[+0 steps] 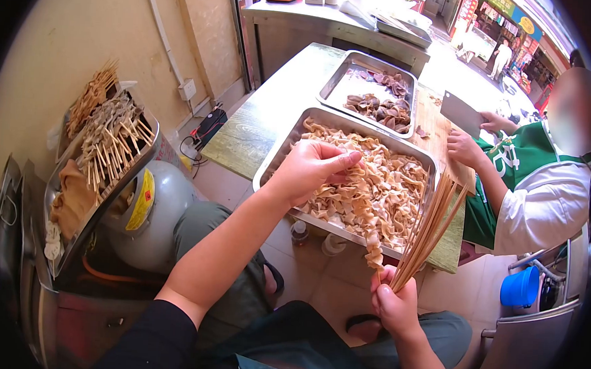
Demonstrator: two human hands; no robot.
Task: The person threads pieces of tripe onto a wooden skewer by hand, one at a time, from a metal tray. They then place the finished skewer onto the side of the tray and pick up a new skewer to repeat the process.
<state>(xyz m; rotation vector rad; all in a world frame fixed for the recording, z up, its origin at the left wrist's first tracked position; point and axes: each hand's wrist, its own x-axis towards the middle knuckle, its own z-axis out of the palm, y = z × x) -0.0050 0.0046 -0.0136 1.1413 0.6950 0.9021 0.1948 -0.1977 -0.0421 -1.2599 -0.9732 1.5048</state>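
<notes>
Left hand [310,168] pinches a tofu strip [340,161] over the full tray [280,153] on the worktop; right hand [396,307] clamps the skewers [430,228], one part-loaded; finished sticks [114,138] piled left, most strips left

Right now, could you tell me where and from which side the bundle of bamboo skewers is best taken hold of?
Probably at the lower end of the bundle of bamboo skewers, coming from below, as the right hand does. There the sticks run close together in a narrow bunch, while higher up they fan out toward the tray rim. One skewer already carries threaded pieces, so the bare bottom is the cleaner hold.
</notes>
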